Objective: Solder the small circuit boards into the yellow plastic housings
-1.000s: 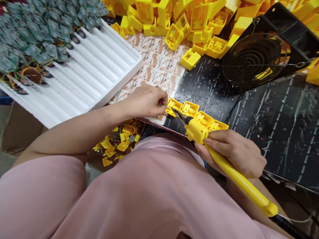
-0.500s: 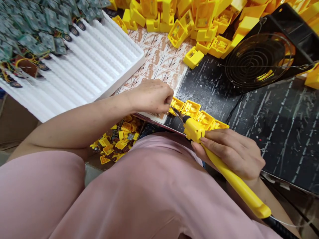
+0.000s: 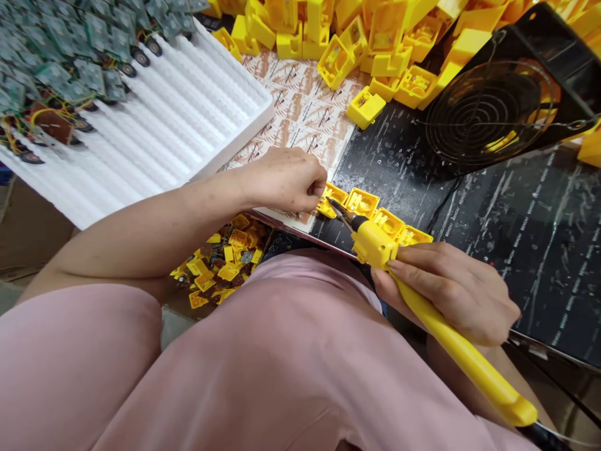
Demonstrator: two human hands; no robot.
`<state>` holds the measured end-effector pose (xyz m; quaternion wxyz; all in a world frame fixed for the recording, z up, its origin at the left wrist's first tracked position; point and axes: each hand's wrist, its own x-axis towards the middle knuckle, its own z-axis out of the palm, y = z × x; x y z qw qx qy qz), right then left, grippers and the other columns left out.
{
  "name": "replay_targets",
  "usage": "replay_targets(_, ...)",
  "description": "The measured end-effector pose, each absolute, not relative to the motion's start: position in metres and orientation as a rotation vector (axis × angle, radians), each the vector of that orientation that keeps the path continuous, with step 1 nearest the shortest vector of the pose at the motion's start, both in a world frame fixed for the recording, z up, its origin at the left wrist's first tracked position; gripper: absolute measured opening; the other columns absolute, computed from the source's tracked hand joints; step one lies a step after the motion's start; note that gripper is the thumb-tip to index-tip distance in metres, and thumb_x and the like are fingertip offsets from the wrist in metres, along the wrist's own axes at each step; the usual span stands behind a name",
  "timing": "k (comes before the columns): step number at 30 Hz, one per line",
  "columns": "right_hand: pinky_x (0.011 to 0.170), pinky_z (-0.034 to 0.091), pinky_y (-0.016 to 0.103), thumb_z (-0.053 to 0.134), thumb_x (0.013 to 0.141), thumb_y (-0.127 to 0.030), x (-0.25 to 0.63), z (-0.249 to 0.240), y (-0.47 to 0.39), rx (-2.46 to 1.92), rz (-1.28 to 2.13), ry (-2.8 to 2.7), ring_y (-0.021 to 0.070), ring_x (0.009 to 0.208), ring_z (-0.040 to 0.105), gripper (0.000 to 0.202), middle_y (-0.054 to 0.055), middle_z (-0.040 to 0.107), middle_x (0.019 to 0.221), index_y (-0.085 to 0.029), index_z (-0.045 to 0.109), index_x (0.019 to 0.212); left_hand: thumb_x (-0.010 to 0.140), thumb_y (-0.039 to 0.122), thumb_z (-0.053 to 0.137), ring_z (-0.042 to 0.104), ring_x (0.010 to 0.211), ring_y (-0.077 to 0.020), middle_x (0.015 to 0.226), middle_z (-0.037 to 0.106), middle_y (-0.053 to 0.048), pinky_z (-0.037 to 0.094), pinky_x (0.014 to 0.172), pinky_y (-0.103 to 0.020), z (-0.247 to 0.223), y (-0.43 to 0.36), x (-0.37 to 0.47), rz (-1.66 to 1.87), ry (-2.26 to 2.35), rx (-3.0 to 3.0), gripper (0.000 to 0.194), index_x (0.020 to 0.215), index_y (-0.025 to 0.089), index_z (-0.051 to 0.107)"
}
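Note:
My right hand point(image 3: 457, 291) is wrapped round the long yellow handle of a soldering iron point(image 3: 375, 241). The iron's metal tip points into the leftmost yellow plastic casing point(image 3: 335, 195) of a short row at the table edge. Close by that casing, my left hand point(image 3: 293, 180) is closed in a pinch; what its fingertips hold is hidden behind them. Further right in the row sit more open casings, such as one yellow casing point(image 3: 362, 202) and another yellow casing point(image 3: 387, 222), with small metal parts inside.
A white foam tray point(image 3: 188, 125) bearing many green circuit boards point(image 3: 89, 78) stands on the left. Yellow casings point(image 3: 335, 61) are heaped at the back, beside a black fan point(image 3: 488, 119). Below the table edge, a box holds loose yellow parts point(image 3: 230, 269).
The soldering iron and my right hand have shifted slightly right and down, its tip drawing back from my left fingertips. My left hand is almost still.

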<state>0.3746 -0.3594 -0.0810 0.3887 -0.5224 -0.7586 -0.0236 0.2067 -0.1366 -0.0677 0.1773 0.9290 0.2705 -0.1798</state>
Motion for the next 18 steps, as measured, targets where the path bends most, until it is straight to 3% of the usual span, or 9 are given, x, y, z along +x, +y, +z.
replay_targets(5, 0.081, 0.064, 0.025, 0.080, 0.089, -0.008, 0.376, -0.077, -0.360, -1.411, -0.025, -1.925, 0.0163, 0.079, 0.076, 0.037, 0.005, 0.077, 0.089, -0.011, 0.066, 0.123, 0.076, 0.028, 0.067, 0.067, 0.076, -0.0175, 0.072, 0.068, 0.002, 0.039, 0.070, -0.026, -0.072, -0.134, 0.202, -0.444, 0.741, 2.648, 0.013, 0.081, 0.023, 0.078)
replay_targets(11, 0.071, 0.063, 0.025, 0.088, 0.077, -0.002, 0.373, -0.087, -0.362, -1.358, -0.077, -1.903, 0.0149, 0.075, 0.074, 0.033, 0.002, 0.077, 0.087, -0.016, 0.069, 0.100, 0.074, 0.026, 0.069, 0.067, 0.076, -0.0182, 0.071, 0.067, 0.002, 0.038, 0.068, -0.026, -0.072, -0.136, 0.208, -0.491, 0.778, 2.660, 0.008, 0.077, 0.023, 0.076)
replay_targets(18, 0.072, 0.065, 0.029, 0.085, 0.086, -0.012, 0.366, -0.073, -0.356, -1.405, -0.022, -2.026, 0.0156, 0.078, 0.075, 0.025, 0.004, 0.078, 0.089, -0.019, 0.065, 0.100, 0.072, 0.025, 0.069, 0.067, 0.077, -0.0193, 0.066, 0.064, 0.002, 0.041, 0.073, -0.028, -0.067, -0.139, 0.212, -0.524, 0.837, 2.623, 0.006, 0.075, 0.023, 0.074)
